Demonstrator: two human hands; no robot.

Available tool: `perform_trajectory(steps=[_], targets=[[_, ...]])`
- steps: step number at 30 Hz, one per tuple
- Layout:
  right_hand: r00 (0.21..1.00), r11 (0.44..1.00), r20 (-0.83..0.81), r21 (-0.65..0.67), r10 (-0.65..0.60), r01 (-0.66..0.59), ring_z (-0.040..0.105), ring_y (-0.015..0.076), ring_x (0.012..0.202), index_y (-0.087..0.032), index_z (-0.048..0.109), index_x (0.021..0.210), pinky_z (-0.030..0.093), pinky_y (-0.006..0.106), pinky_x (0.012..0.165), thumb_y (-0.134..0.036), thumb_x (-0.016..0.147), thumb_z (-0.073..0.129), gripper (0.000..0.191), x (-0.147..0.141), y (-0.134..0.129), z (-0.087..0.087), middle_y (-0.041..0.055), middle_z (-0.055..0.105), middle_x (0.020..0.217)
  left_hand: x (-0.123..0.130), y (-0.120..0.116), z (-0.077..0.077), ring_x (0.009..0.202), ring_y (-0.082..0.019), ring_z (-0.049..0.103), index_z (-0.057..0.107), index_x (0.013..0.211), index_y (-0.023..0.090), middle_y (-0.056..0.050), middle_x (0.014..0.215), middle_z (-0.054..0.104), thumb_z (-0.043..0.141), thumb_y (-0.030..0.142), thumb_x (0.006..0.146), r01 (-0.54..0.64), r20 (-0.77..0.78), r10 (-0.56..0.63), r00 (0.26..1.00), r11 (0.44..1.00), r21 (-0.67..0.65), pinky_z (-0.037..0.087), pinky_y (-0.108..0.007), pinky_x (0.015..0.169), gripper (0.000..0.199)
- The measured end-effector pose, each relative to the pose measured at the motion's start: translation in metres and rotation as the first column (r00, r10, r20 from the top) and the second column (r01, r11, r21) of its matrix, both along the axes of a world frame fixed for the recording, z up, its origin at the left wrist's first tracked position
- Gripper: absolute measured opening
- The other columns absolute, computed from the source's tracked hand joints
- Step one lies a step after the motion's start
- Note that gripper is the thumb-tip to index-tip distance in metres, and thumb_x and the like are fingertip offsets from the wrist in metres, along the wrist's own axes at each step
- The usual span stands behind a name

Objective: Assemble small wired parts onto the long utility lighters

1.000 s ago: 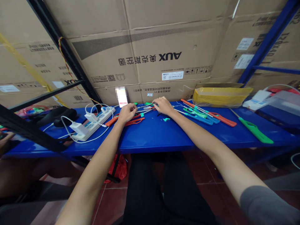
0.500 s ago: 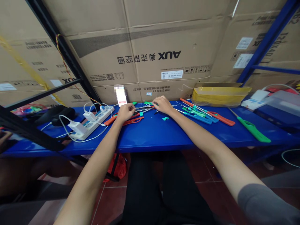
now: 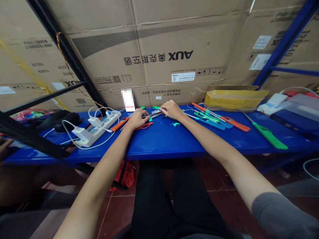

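Note:
My left hand [image 3: 139, 118] is closed over orange and green plastic parts at the back of the blue table [image 3: 159, 141]; what its fingers pinch is too small to name. To its right, my right hand [image 3: 171, 110] has bent fingers pressed together over thin wires and small metal parts, and its grip is partly hidden. A small green piece [image 3: 175, 124] lies just in front of my right hand. Right of it are blue lighter-like handles [image 3: 214, 124], an orange one [image 3: 236, 124] and a green one [image 3: 269, 135] with a metal rod.
A white power strip [image 3: 102, 127] with chargers and cables is at the left. A lit phone [image 3: 129, 101] leans against the large cardboard box [image 3: 159, 43]. A yellow box [image 3: 230, 100] stands at the back right. Another person's hand [image 3: 5, 144] shows at the far left edge.
My left hand has moved slightly right, and its fingers have shifted over the parts. My right hand has shifted only slightly.

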State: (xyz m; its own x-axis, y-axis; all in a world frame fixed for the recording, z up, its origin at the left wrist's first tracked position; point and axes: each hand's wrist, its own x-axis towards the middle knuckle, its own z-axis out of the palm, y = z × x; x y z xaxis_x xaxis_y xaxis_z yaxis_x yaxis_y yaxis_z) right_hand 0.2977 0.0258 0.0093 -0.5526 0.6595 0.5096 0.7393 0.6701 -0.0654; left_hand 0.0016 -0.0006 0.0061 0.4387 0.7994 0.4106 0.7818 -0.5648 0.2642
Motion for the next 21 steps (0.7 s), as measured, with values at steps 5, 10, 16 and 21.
perform_trajectory(steps=[5, 10, 16, 21], targets=[[0.998, 0.998, 0.035, -0.044, -0.044, 0.046, 0.071, 0.0317, 0.122, -0.022, 0.086, 0.123, 0.041, 0.044, 0.113, -0.034, 0.12, 0.06, 0.029, 0.003, 0.0, 0.001, 0.0132, 0.087, 0.124, -0.003, 0.004, -0.002, 0.109, -0.033, 0.07, 0.085, 0.103, 0.022, -0.012, 0.106, 0.079, 0.069, 0.036, 0.103, 0.021, -0.001, -0.021, 1.0, 1.0, 0.002, 0.057, -0.049, 0.107, 0.022], [0.997, 0.994, 0.037, -0.09, -0.067, 0.07, 0.069, 0.0337, 0.129, -0.022, 0.082, 0.134, 0.042, 0.046, 0.117, -0.035, 0.119, 0.061, 0.029, 0.008, -0.001, 0.001, 0.014, 0.084, 0.133, -0.005, 0.005, 0.001, 0.108, -0.033, 0.072, 0.087, 0.102, 0.02, -0.013, 0.106, 0.081, 0.066, 0.038, 0.103, -0.014, 0.034, 0.013, 0.999, 1.0, 0.014, 0.057, -0.048, 0.109, 0.027], [0.999, 0.998, 0.006, -0.051, -0.045, 0.045, 0.063, 0.0352, 0.133, -0.019, 0.078, 0.14, 0.043, 0.047, 0.118, -0.028, 0.116, 0.058, 0.032, 0.005, -0.004, -0.004, 0.0168, 0.076, 0.14, -0.018, 0.0, 0.012, 0.099, -0.032, 0.075, 0.086, 0.097, 0.021, -0.011, 0.105, 0.086, 0.065, 0.039, 0.1, -0.132, 0.141, 0.128, 0.982, 0.991, 0.014, 0.059, -0.043, 0.098, 0.028], [0.997, 0.997, 0.007, 0.008, 0.076, -0.076, 0.061, 0.0336, 0.127, -0.019, 0.081, 0.128, 0.045, 0.047, 0.114, -0.021, 0.114, 0.055, 0.03, -0.008, -0.008, -0.013, 0.0174, 0.072, 0.137, -0.02, -0.007, 0.014, 0.093, -0.03, 0.078, 0.086, 0.092, 0.022, -0.008, 0.096, 0.088, 0.066, 0.043, 0.098, -0.118, 0.213, 0.138, 0.967, 0.988, -0.102, 0.058, -0.038, 0.09, 0.03]])
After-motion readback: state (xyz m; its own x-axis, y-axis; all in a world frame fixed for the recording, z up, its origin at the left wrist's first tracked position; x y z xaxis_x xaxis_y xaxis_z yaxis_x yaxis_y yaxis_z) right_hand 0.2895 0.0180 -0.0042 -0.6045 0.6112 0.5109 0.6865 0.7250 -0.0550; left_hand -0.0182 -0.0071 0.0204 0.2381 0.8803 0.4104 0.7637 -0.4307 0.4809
